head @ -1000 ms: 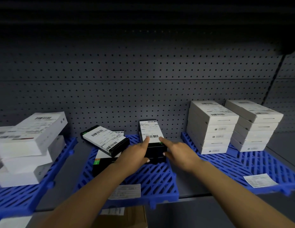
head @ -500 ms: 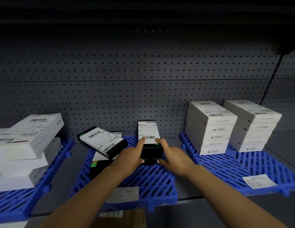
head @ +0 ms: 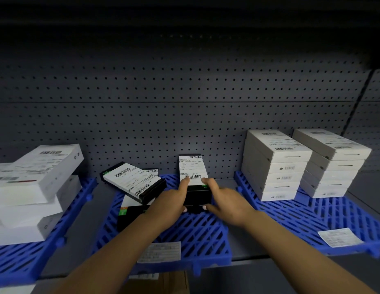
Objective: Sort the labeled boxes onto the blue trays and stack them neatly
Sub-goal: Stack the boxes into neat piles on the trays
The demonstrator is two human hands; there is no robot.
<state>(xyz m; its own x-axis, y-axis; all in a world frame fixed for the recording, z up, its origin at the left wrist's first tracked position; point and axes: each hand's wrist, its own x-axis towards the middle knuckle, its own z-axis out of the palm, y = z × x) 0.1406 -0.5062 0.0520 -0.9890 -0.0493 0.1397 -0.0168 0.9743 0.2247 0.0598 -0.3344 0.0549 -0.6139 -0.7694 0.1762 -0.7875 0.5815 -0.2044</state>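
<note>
Trays: three blue slatted trays side by side on the grey shelf [head: 363, 187] — left tray [head: 19, 259], middle tray [head: 197, 236], right tray [head: 312, 215].
Black boxes, middle tray: a stack of two [head: 194, 183] near the back centre, top one with a white barcode label face up; one tilted black box [head: 133, 182], label up, lying askew on top of further dark boxes [head: 129, 213] at the tray's left side, whose number cannot be told.
Left hand [head: 170, 203]: on the left side of the black stack, thumb low at the front edge, forefinger on the label's near corner; fingers clamped on the stack.
Right hand [head: 229, 203]: on the right side of the same stack, thumb low at the front, forefinger across the top edge; fingers clamped on the stack.
White boxes, right tray: two neat stacks side by side, inner stack [head: 274, 166] of five, outer stack [head: 331, 164] of about five.
White boxes, left tray: a loose pile [head: 34, 192] of at least three, top one skewed.
Paper slips: one [head: 161, 251] on the middle tray's front edge, one [head: 339, 236] on the right tray's front.
Backing: grey pegboard [head: 184, 115] behind the shelf.
Below shelf: brown carton [head: 170, 283], partly seen.
</note>
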